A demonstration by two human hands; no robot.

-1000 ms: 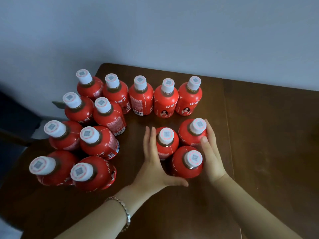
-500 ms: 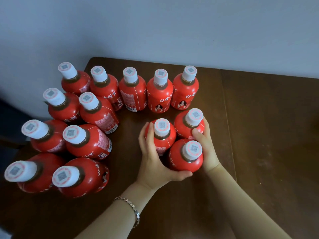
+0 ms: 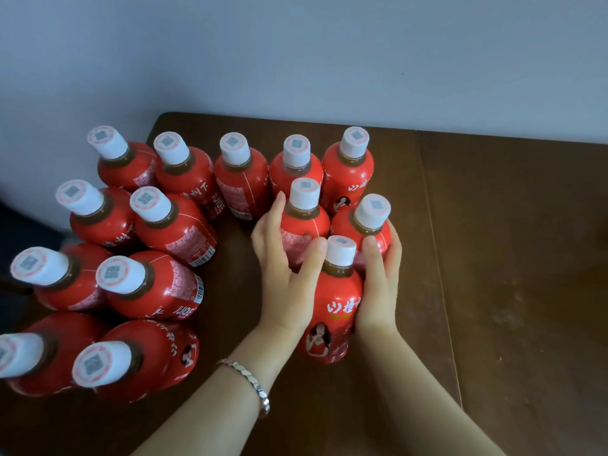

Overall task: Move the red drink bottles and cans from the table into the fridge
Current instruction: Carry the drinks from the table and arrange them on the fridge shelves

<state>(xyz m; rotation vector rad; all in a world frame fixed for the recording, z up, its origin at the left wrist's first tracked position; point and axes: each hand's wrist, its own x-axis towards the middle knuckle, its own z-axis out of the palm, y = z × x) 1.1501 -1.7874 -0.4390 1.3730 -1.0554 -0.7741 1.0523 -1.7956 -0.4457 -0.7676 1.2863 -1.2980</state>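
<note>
Silver bracelet [image 3: 251, 378] glinted on the nearest wrist. Just beyond it the left hand [image 3: 283, 278] and right hand [image 3: 378, 284] squeezed a trio of red bottles [image 3: 332, 307] between them, fingers curled round its sides and thumbs hooked over the shoulders. I couldn't tell if it had left the brown table [image 3: 510, 291]. Other red bottles [image 3: 158, 284] crowded the left side and the back, by the pale wall [image 3: 296, 60].

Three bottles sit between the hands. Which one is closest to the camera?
The front bottle, its label showing a woman's picture, pressed between the left hand and right hand. The two rear bottles stand behind it.
</note>
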